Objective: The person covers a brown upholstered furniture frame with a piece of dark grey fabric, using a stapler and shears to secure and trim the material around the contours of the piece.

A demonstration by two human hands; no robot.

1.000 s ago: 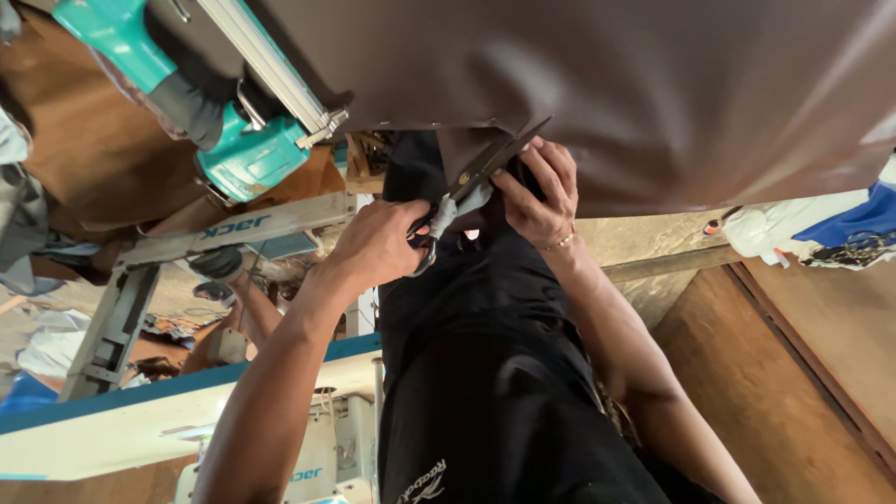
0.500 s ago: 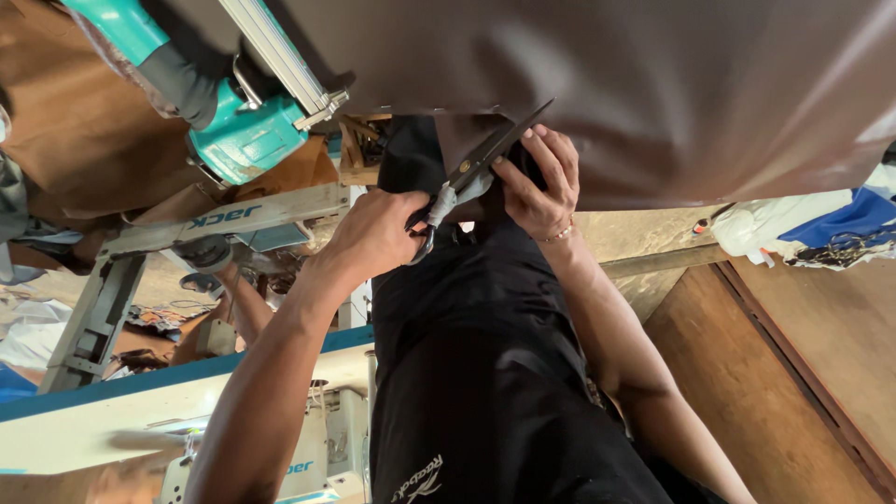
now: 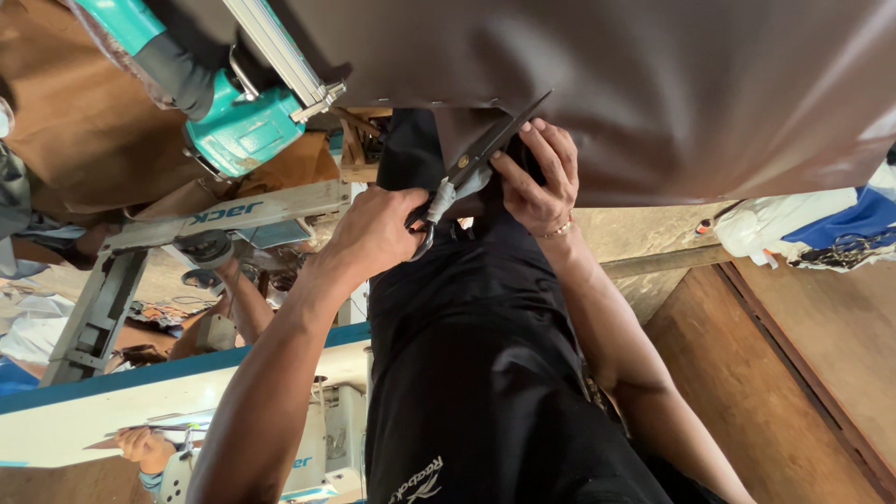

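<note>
Left hand [image 3: 378,233]: clenched around the handles of the scissors, at the middle of the frame, knuckles toward the camera.
Scissors [image 3: 485,149]: dark blades slanting up to the right, pale wrapping near the handles; the tips reach the lower edge of the brown sheet.
Right hand [image 3: 539,177]: just right of the blades, fingers [image 3: 551,140] curled up and pinching the sheet's edge beside the scissors; a thin bracelet sits at the wrist.
Brown sheet [image 3: 672,84]: a wide, smooth, slightly glossy piece of brown material, leather-like, filling the top and upper right of the frame; its lower edge runs level from the hands out to the right.
Change: against the picture half a second ago both hands, the scissors and the sheet's edge hold nearly the same pose; the blades slant the same way and the whole scene only sits a touch differently in the frame.
Black garment [image 3: 485,373]: the person's dark clothing fills the lower middle, directly under the hands.
Left side: a teal sewing machine [image 3: 238,126] in the upper left, close to the sheet's corner; a white machine [image 3: 112,420] with another person's hand [image 3: 140,443] at lower left.
Open room: bare wooden surface [image 3: 803,373] at lower right, beneath the sheet's edge; a white and blue bundle [image 3: 812,224] lies at the right edge.
</note>
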